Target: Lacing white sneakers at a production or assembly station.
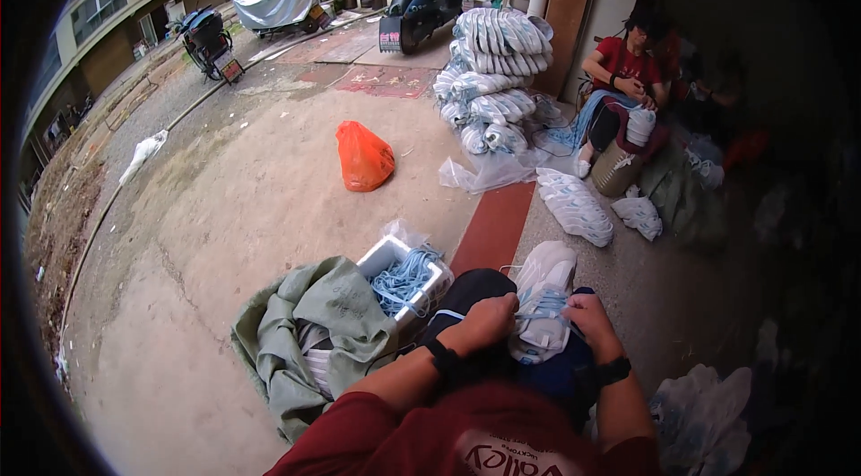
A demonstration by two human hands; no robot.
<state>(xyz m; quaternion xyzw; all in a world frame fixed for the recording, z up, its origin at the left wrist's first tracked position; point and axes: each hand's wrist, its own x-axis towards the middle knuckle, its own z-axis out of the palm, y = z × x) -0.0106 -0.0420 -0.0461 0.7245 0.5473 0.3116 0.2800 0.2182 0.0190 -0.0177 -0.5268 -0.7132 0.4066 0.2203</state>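
Observation:
A white shoe upper (541, 343) with light blue laces (545, 304) across its front rests on my lap between my hands. Beyond it, touching it, is more white shoe material (547, 263). My left hand (491, 318) is closed at the shoe's left side, pinching a lace end. On the other side my right hand (587, 315) pinches the lace too, its fingers pressed together. Left of my legs stands a white foam box (386, 252) holding a tangle of light blue laces (404, 281).
A green sack (332, 306) with striped white items lies beside the box. An orange plastic bag (363, 158) sits on the concrete. Stacked white shoe uppers (502, 55) rise ahead, near a seated person (628, 73) in red. More uppers (704, 418) lie at my right.

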